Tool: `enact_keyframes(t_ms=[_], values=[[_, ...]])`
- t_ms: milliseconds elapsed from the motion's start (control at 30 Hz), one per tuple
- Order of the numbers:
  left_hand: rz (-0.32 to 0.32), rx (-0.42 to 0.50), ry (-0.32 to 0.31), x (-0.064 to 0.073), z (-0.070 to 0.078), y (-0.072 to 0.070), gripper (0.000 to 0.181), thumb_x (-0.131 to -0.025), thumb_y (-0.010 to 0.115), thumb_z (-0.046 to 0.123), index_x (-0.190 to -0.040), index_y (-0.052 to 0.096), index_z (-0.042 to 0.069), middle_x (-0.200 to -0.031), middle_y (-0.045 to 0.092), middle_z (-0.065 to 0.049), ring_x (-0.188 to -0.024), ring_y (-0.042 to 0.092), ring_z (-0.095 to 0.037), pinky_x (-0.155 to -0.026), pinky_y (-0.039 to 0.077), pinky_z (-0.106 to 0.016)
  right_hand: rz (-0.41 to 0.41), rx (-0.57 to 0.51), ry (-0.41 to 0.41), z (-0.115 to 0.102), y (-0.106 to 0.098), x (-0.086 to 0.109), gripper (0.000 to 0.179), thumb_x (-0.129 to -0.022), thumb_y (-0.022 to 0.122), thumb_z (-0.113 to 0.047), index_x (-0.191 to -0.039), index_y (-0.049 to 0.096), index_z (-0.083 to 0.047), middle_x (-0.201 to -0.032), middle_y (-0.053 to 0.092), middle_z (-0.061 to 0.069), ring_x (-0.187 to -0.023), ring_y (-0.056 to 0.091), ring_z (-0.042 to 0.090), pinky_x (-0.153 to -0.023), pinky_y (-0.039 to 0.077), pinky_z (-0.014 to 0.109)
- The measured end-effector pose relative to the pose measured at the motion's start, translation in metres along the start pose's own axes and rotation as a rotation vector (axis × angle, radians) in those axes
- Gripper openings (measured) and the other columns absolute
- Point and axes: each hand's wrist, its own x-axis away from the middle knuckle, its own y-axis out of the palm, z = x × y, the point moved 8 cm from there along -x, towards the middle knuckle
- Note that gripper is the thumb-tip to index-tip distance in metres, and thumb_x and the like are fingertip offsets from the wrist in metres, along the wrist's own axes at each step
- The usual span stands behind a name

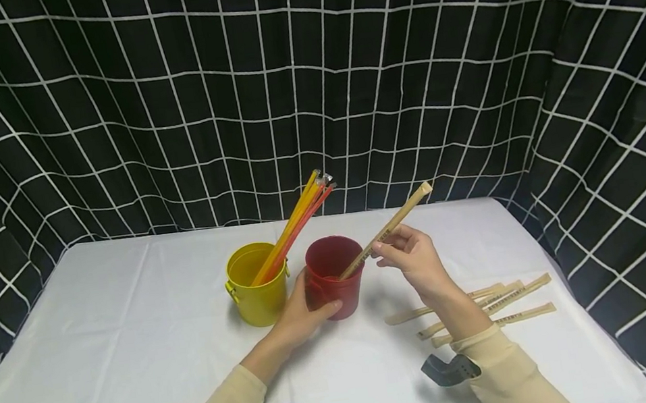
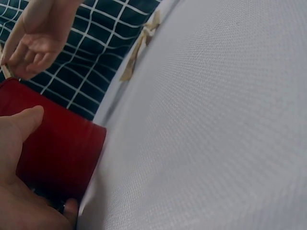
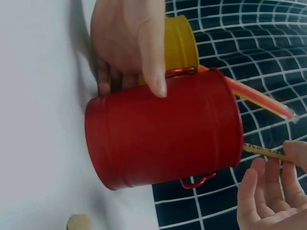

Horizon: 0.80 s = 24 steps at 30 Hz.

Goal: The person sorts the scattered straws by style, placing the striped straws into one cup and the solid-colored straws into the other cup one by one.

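My left hand (image 1: 297,314) grips the side of a small red metal bucket (image 1: 344,297), its thumb across the front. The bucket stands upright on the table, with small handle loops (image 3: 199,181) showing in the right wrist view. Between thumb and fingers, my right hand (image 1: 416,260) pinches a slim tan paper-wrapped stick (image 1: 401,215) with printed lettering. That stick slants, its lower end inside the red bucket's mouth and its upper end pointing up and right. Beside my left hand stands a yellow bucket (image 1: 260,305) holding several yellow and orange straws (image 1: 295,222) in clear wrap.
Several more tan paper-wrapped sticks (image 1: 519,295) lie loosely together on the right of the white-covered table (image 1: 150,333), partly under my right forearm. A black cloth with a white grid (image 1: 295,82) hangs behind and along the sides.
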Motion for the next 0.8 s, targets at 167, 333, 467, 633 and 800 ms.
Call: enact_keyframes(t_ms=[167,333,467,633,800], values=[[0.001,-0.01,-0.005,0.0,-0.001,0.0,0.092,-0.09,0.076,0.03,-0.162,0.019,0.019,-0.166,0.031,-0.008,-0.155,0.025,-0.033,-0.124,0.027,-0.062,-0.014,0.029,0.036,0.009,0.003,-0.002,0.031,-0.099,0.061,-0.009,-0.122,0.054,0.01,-0.097,0.07,-0.007,-0.089,0.068,0.002,-0.079,0.059,0.018],[-0.001,-0.011,-0.004,0.0,0.0,0.0,0.092,-0.09,0.075,0.029,-0.162,0.018,0.019,-0.166,0.03,-0.008,-0.155,0.024,-0.033,-0.124,0.026,-0.062,-0.034,0.054,0.04,0.011,0.005,-0.003,0.031,-0.099,0.062,-0.01,-0.121,0.057,0.011,-0.097,0.071,-0.006,-0.088,0.067,0.002,-0.076,0.058,0.018],[-0.004,-0.014,0.01,0.001,0.002,0.0,0.092,-0.091,0.075,0.029,-0.162,0.018,0.018,-0.166,0.03,-0.008,-0.155,0.024,-0.033,-0.124,0.026,-0.062,-0.042,0.069,0.039,0.011,0.006,-0.003,0.032,-0.098,0.063,-0.011,-0.12,0.059,0.012,-0.098,0.072,-0.004,-0.088,0.067,0.002,-0.076,0.058,0.018],[-0.003,-0.004,0.011,0.001,0.002,-0.001,0.092,-0.091,0.075,0.029,-0.162,0.018,0.019,-0.165,0.031,-0.008,-0.155,0.025,-0.033,-0.124,0.025,-0.062,-0.087,0.111,0.063,0.013,0.008,-0.003,0.037,-0.098,0.064,-0.015,-0.124,0.058,0.01,-0.113,0.072,0.013,-0.09,0.065,0.003,-0.08,0.058,0.019],[-0.007,-0.001,0.005,0.001,0.001,0.0,0.092,-0.091,0.075,0.03,-0.162,0.018,0.019,-0.166,0.03,-0.008,-0.156,0.024,-0.033,-0.124,0.025,-0.062,-0.112,0.166,0.063,0.011,0.003,-0.001,0.04,-0.099,0.063,-0.019,-0.129,0.057,0.008,-0.127,0.065,0.028,-0.093,0.066,0.004,-0.083,0.057,0.02]])
